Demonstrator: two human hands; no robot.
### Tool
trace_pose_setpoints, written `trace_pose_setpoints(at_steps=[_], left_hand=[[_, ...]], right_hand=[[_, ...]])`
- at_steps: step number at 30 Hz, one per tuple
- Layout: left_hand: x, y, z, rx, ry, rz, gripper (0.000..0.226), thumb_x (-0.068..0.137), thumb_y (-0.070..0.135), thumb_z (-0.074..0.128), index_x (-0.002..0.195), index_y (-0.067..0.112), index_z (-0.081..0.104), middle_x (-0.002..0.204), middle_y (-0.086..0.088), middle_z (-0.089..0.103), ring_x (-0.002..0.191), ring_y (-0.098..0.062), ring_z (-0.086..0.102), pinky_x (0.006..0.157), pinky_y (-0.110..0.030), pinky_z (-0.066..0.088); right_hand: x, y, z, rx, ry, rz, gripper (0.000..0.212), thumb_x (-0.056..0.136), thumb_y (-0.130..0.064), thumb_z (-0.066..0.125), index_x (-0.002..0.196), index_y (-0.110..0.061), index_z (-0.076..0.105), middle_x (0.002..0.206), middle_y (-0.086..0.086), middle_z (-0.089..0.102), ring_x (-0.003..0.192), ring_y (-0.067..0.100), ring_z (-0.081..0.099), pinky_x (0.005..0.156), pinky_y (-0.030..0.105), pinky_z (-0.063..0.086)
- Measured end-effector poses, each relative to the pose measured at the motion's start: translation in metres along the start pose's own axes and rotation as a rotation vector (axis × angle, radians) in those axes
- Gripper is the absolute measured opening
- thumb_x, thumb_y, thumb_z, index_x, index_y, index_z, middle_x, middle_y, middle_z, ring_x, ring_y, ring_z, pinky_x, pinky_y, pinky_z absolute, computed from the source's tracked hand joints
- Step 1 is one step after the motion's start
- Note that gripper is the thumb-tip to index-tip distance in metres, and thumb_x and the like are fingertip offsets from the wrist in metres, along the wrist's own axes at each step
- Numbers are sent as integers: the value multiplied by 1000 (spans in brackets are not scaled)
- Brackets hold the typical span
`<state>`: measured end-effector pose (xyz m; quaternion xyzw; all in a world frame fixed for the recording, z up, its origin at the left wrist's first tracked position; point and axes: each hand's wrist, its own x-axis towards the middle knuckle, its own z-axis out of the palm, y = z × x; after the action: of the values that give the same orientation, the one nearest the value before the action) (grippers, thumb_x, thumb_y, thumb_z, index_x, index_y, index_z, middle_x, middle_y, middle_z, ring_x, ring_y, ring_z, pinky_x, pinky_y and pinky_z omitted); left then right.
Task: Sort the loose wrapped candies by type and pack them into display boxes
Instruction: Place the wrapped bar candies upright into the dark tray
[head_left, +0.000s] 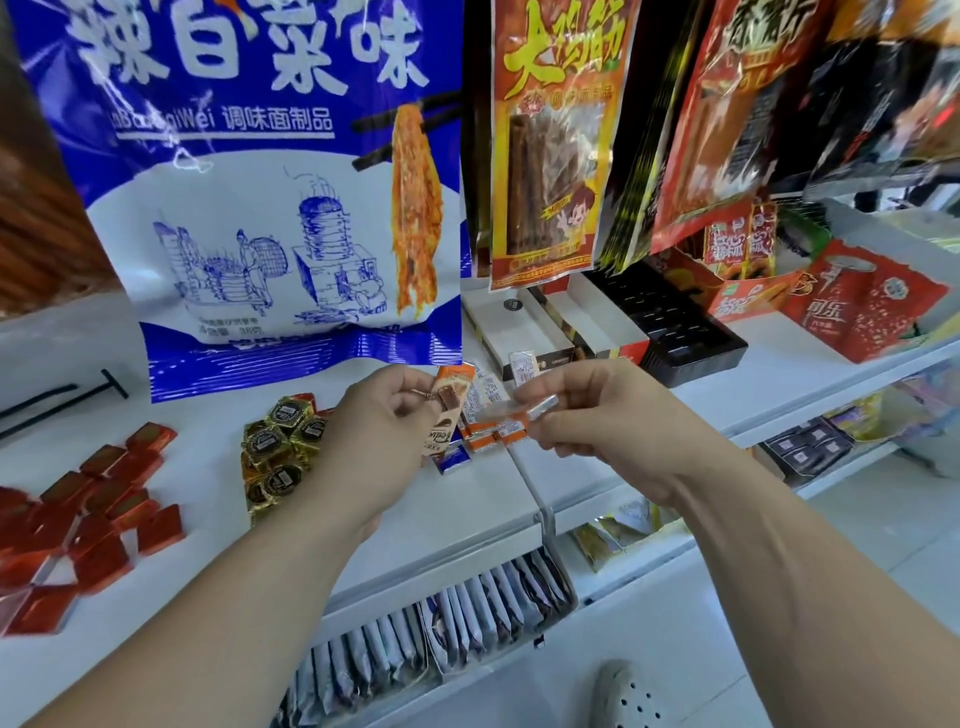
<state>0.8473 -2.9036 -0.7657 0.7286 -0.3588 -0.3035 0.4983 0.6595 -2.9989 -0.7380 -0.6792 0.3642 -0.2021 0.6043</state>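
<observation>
My left hand (382, 434) grips an orange and brown wrapped candy bar (449, 402) upright above the white shelf (208, 467). Just to its right, my right hand (587, 410) pinches a small orange and silver wrapped candy (524, 413). More small orange and white candies (485, 415) lie on the shelf under and between the hands. Gold-wrapped round candies (280, 447) are piled left of my left hand. Red square candies (88, 509) are scattered at the far left. Open white display boxes (524, 325) stand behind the hands.
A big blue and white snack bag (270, 182) hangs over the shelf's back left, with red and orange snack packs (550, 140) hanging to its right. A black tray (675, 322) and red cartons (862, 301) sit at the right. Lower shelves hold rows of sachets (467, 613).
</observation>
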Motion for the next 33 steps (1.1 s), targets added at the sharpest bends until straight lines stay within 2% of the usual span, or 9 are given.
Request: trace_pose_setpoints(at_steps=[4,6,9,14,21,23,25,28,33], left_hand=[[-6,2,10,49,-100,31,16,95,13,59,93,28,65,88,8,71,80,-8,68,65,-26,53],[-11,3,14,20,-186,25,15,95,13,59,94,26,66,87,6,72,74,-6,66,59,-19,48],[-16,4,15,-64,-248,-28,17,99,10,51,99,22,64,83,6,75,61,0,64,52,-16,45],[-17,3,4,-161,-190,-48,12,98,17,55,100,24,64,82,8,76,65,-3,67,59,-25,47],[-6,-5,-4,-85,-161,8,15,93,11,64,103,22,64,86,5,75,71,-3,70,54,-15,48],[1,-8,-8,-69,-138,-18,14,93,11,63,101,23,64,87,5,75,72,-5,71,56,-17,50],[9,-12,-13,-59,-97,-26,14,93,12,64,99,25,64,91,3,76,75,-10,73,60,-25,54],[16,-16,-17,-75,-8,-32,15,92,13,65,94,27,64,91,3,75,78,-14,74,69,-38,60],[15,-20,-17,-36,-12,-22,16,91,15,66,104,24,65,95,6,75,78,-9,73,62,-28,55]], right_hand=[[-2,2,4,-25,34,-59,5,88,-7,71,83,-9,74,62,5,66,56,13,58,51,25,43],[1,4,9,-46,47,-65,21,91,-14,68,71,-10,69,59,6,64,52,14,58,48,25,40],[7,6,17,-21,70,-58,19,91,-17,69,79,-3,69,65,12,67,54,18,63,45,24,41],[13,7,31,55,99,-48,20,92,-16,68,90,4,64,67,13,68,57,22,66,45,25,44],[24,12,40,93,157,-16,19,90,-18,71,101,-6,61,71,18,70,58,23,67,49,28,49],[31,20,37,-16,275,-18,17,89,-21,72,100,-13,62,76,18,72,60,22,69,47,25,47],[40,31,36,-331,362,-54,20,85,-26,75,101,-21,63,80,7,70,67,18,69,51,26,48],[46,39,46,-678,313,-107,47,74,-36,81,115,-30,60,95,-6,61,79,11,61,65,29,50],[54,42,59,-857,328,-170,45,75,-39,77,118,-33,64,106,-4,58,93,18,58,68,30,49]])
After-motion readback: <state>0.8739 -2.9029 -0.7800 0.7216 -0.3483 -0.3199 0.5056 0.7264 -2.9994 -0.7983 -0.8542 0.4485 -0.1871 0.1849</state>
